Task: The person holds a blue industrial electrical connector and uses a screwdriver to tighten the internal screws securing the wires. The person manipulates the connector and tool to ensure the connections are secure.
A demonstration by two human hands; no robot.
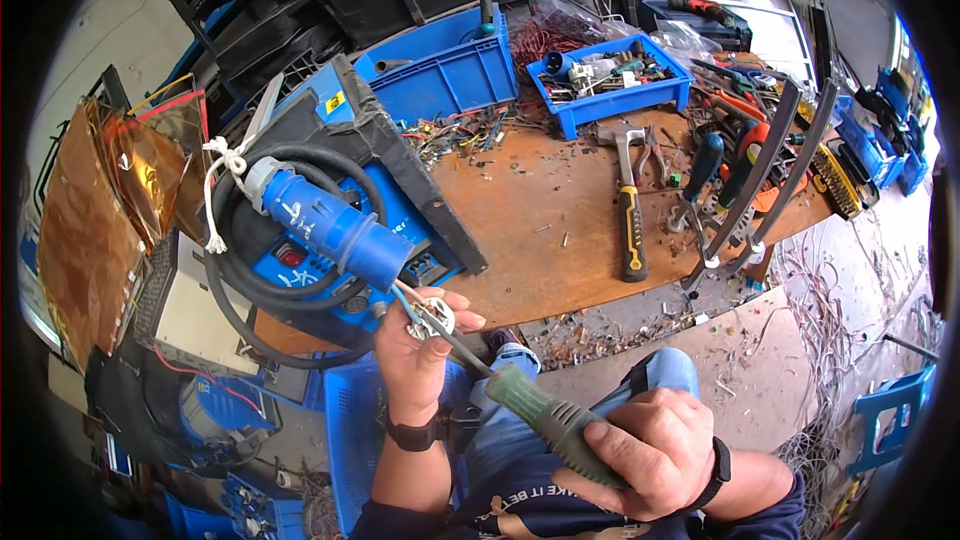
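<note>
My left hand [418, 345] pinches a small white and metal plug insert [432, 320] at the open end of a large blue industrial plug [335, 225]. Thin wires run from the plug body to the insert. The plug hangs on a thick black cable [232, 285] coiled over a blue machine [345, 155]. My right hand [650, 450] grips the green-grey handle of a screwdriver [545, 415]. Its dark shaft points up and left, with the tip at the insert between my left fingers.
An orange-brown workbench [540, 230] carries a hammer [628, 210], pliers, screwdrivers and wire scraps. Two blue bins [440, 70] [610, 75] stand at the back. Two curved metal bars [760, 180] lean at the bench's right. Cut wire litters the floor [850, 290]. A blue crate [350, 430] sits by my knees.
</note>
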